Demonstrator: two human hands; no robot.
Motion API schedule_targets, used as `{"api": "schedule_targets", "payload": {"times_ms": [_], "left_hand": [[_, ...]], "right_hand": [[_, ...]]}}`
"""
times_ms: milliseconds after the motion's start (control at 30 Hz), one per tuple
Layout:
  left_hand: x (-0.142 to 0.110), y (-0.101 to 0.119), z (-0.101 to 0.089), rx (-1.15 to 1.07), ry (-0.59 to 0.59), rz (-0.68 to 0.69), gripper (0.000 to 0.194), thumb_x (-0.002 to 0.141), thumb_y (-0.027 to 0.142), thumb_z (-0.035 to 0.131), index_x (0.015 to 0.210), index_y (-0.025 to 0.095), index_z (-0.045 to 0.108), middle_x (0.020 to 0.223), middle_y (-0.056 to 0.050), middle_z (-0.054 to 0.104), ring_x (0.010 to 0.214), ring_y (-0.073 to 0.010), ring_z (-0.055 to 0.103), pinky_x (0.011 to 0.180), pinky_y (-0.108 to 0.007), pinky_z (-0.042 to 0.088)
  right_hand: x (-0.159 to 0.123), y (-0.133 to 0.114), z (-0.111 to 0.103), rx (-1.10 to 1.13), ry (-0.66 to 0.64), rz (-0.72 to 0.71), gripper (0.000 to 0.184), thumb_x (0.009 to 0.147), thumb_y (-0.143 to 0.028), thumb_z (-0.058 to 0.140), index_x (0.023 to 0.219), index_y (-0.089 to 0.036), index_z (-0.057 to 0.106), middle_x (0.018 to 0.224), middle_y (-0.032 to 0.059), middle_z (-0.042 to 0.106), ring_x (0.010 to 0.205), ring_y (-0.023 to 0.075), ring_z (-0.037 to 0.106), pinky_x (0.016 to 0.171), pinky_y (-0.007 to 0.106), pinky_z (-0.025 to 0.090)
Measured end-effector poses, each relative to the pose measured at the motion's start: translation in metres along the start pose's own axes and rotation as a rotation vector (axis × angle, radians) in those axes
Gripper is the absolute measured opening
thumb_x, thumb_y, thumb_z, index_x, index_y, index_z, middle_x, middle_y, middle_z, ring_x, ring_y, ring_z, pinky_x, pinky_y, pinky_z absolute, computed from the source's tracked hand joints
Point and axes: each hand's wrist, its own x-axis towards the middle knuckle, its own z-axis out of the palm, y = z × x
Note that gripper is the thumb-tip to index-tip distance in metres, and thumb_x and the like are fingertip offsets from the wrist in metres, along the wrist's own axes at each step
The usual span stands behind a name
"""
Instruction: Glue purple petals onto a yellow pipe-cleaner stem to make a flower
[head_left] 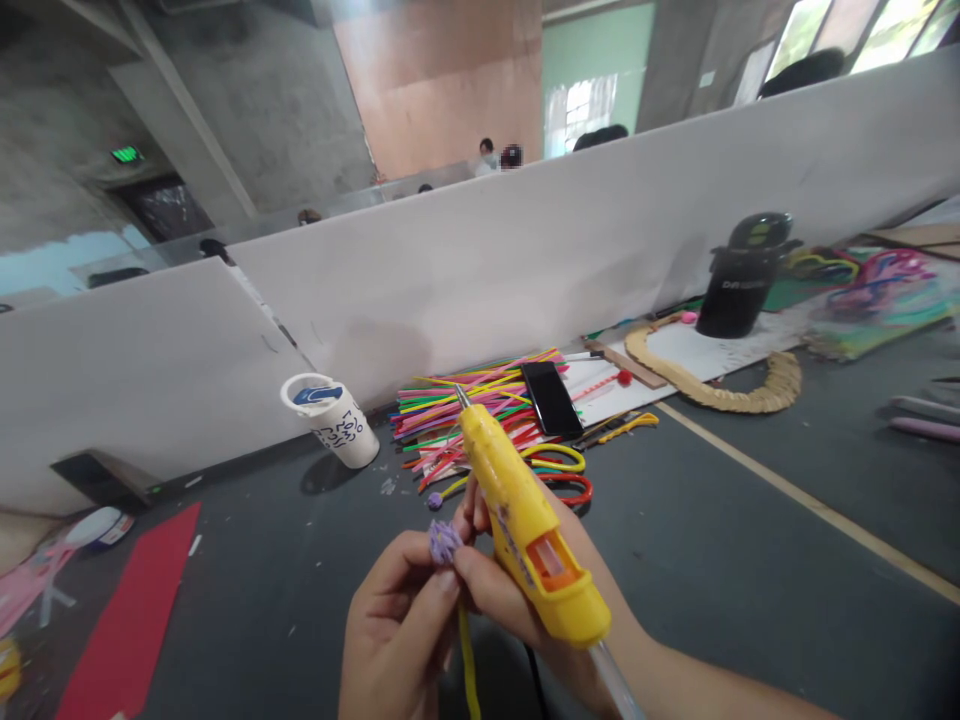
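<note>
One ball (435,501) looks done; at bottom middle, the left hand (397,620) pinches a puff (444,542) and the right hand (499,592) grips a glue gun (504,470).

Cup (341,432) left of phone (552,399)

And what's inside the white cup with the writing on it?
Something blue shows just inside the rim of the white cup. It's too blurry to tell what it is. Anything deeper down is hidden by the cup's wall.
</note>
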Motion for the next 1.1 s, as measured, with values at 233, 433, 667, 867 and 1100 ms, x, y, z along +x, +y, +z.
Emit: {"api": "schedule_targets", "payload": {"times_ms": [233, 433, 667, 867, 1100], "left_hand": [[0.001, 0.004, 0.001, -0.049, -0.027, -0.092, 0.025, 0.048, 0.029, 0.092, 0.065, 0.019, 0.076, 0.046, 0.002, 0.06, 0.036, -0.0005, 0.039, 0.034, -0.006, 0.025], [0.0, 0.001, 0.002, -0.013, -0.008, -0.057, 0.023, 0.05, 0.027, 0.091, 0.061, 0.018, 0.072, 0.049, 0.003, 0.06, 0.039, -0.0026, 0.044, 0.038, -0.009, 0.034], [0.004, 0.006, -0.004, -0.04, -0.032, -0.101, 0.025, 0.053, 0.028, 0.09, 0.063, 0.016, 0.071, 0.05, 0.001, 0.062, 0.036, -0.0004, 0.042, 0.034, -0.006, 0.027], [0.015, 0.016, -0.017, -0.069, -0.036, -0.01, 0.023, 0.066, 0.029, 0.081, 0.063, 0.013, 0.064, 0.05, 0.004, 0.058, 0.031, 0.0037, 0.031, 0.034, -0.006, 0.024], [0.017, 0.019, -0.021, -0.105, -0.014, 0.022, 0.021, 0.068, 0.027, 0.079, 0.062, 0.013, 0.064, 0.049, 0.003, 0.06, 0.03, 0.003, 0.034, 0.034, -0.007, 0.024]], "right_hand": [[0.0, -0.002, -0.002, 0.033, -0.034, 0.036, 0.016, 0.068, -0.015, 0.055, 0.079, -0.024, 0.048, 0.081, -0.0011, 0.054, 0.074, 0.0163, 0.056, 0.07, 0.031, 0.049], [0.001, -0.003, 0.0, 0.0, -0.001, 0.018, 0.014, 0.068, -0.016, 0.056, 0.074, -0.023, 0.046, 0.079, -0.0003, 0.053, 0.071, 0.0159, 0.054, 0.067, 0.031, 0.049], [0.003, -0.004, -0.009, -0.036, -0.098, 0.033, 0.011, 0.08, -0.026, 0.063, 0.088, -0.022, 0.057, 0.087, 0.0017, 0.06, 0.077, 0.0168, 0.06, 0.072, 0.03, 0.051], [0.011, -0.021, -0.033, -0.264, -0.181, -0.051, 0.014, 0.079, -0.032, 0.068, 0.09, -0.024, 0.065, 0.079, 0.0015, 0.067, 0.07, 0.0186, 0.063, 0.063, 0.03, 0.051], [0.005, -0.027, -0.04, -0.431, -0.317, -0.32, 0.012, 0.077, -0.036, 0.071, 0.072, -0.025, 0.068, 0.067, 0.0032, 0.066, 0.06, 0.0187, 0.06, 0.054, 0.03, 0.048]]}}
